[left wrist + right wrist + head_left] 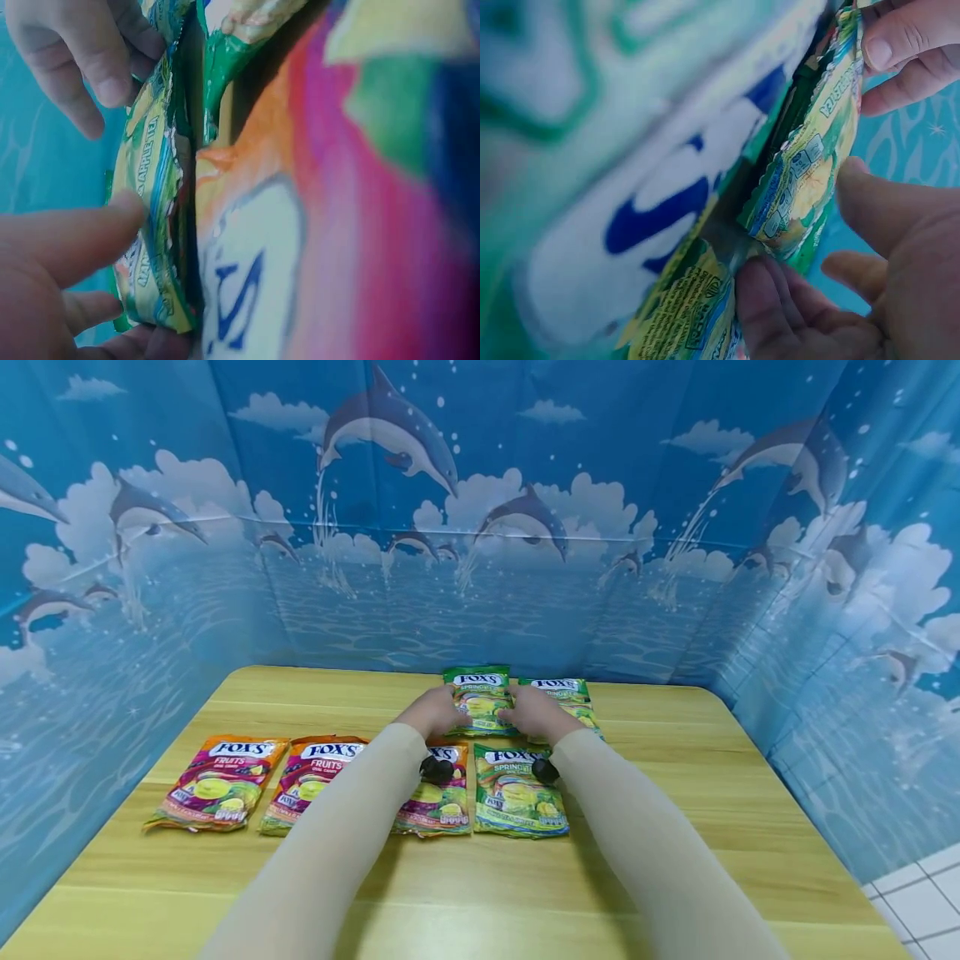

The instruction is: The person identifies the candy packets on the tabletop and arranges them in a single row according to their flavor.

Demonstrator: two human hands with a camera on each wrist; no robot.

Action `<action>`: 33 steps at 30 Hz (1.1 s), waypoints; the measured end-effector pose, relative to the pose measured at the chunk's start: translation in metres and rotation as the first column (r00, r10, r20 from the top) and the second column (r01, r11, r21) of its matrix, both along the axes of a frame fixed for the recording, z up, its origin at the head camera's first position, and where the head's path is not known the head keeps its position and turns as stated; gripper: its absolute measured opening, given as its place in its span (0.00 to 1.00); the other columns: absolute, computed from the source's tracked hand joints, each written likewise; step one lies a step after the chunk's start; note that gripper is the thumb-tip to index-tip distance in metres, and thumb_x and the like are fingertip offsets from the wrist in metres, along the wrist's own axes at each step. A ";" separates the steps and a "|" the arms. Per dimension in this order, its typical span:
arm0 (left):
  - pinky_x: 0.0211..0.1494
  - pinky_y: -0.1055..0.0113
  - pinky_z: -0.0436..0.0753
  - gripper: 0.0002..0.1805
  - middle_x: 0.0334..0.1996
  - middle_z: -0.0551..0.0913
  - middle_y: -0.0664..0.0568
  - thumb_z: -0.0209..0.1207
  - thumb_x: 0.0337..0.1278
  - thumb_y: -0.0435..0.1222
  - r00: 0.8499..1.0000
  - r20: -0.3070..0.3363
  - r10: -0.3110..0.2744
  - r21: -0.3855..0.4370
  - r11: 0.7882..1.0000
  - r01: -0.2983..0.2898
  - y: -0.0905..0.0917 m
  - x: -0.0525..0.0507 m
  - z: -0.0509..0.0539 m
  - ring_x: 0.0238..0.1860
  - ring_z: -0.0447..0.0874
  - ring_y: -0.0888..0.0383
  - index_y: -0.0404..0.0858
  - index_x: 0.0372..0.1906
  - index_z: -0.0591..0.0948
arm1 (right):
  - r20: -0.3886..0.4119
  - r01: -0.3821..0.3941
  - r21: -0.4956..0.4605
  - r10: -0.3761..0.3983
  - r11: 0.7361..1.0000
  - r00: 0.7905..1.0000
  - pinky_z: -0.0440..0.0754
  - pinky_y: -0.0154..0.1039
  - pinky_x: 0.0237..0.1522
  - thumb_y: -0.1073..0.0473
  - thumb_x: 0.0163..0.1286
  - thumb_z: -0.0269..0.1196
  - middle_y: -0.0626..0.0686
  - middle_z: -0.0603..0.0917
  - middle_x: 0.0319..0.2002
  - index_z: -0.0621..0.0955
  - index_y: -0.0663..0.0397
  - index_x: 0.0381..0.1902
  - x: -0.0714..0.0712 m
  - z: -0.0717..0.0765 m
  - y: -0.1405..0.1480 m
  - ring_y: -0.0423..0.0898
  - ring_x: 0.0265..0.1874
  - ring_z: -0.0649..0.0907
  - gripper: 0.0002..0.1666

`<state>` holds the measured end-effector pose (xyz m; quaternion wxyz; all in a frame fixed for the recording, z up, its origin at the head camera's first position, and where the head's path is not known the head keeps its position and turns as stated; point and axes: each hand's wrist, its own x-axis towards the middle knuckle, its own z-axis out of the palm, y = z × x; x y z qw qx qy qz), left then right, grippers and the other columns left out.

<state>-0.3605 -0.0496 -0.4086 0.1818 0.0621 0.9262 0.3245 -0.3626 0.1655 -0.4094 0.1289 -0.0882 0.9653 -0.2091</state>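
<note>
At the back of the table, a green Fox's candy bag (482, 697) lies face up between both hands. My left hand (437, 712) holds its left side; in the left wrist view the thumb (82, 240) lies on the face, and other fingers reach the bag's edge. On the opposite side, my right hand (536, 715) grips the same bag, thumb above and fingers at the edge in the right wrist view. A second green candy bag (576, 700) lies right beside it, partly hidden by the right hand and forearm.
In the front row are a green candy bag (520, 789) and three purple-orange candy bags, at far left (217, 783), next to it (311, 772), and partly under the left forearm (450, 810). A dolphin-print curtain (480, 568) surrounds the wooden table (675, 760).
</note>
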 end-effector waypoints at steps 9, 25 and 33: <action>0.79 0.44 0.70 0.45 0.84 0.59 0.43 0.65 0.73 0.49 1.000 -0.018 -0.011 -0.067 0.998 0.010 0.004 -0.003 -0.004 0.80 0.64 0.41 0.41 0.85 0.57 | 0.021 -0.021 0.087 0.019 0.996 1.000 0.76 0.55 0.71 0.49 0.81 0.62 0.59 0.69 0.79 0.61 0.54 0.84 -0.005 -0.002 -0.009 0.58 0.76 0.72 0.41; 0.79 0.44 0.70 0.44 0.83 0.61 0.40 0.65 0.72 0.48 1.000 -0.028 -0.009 -0.098 0.995 0.006 0.003 -0.006 -0.009 0.80 0.63 0.40 0.41 0.84 0.59 | 0.035 0.000 0.074 -0.003 0.997 0.999 0.76 0.55 0.72 0.50 0.79 0.64 0.58 0.69 0.80 0.62 0.53 0.83 -0.009 -0.006 -0.011 0.58 0.76 0.72 0.42; 0.77 0.44 0.73 0.45 0.83 0.61 0.42 0.65 0.72 0.49 1.000 -0.030 -0.008 -0.076 0.997 0.005 0.002 -0.008 -0.010 0.80 0.65 0.41 0.41 0.84 0.59 | 0.041 0.004 0.028 -0.005 1.000 0.999 0.77 0.54 0.72 0.53 0.78 0.66 0.59 0.70 0.78 0.62 0.56 0.83 -0.009 -0.003 -0.010 0.58 0.75 0.74 0.43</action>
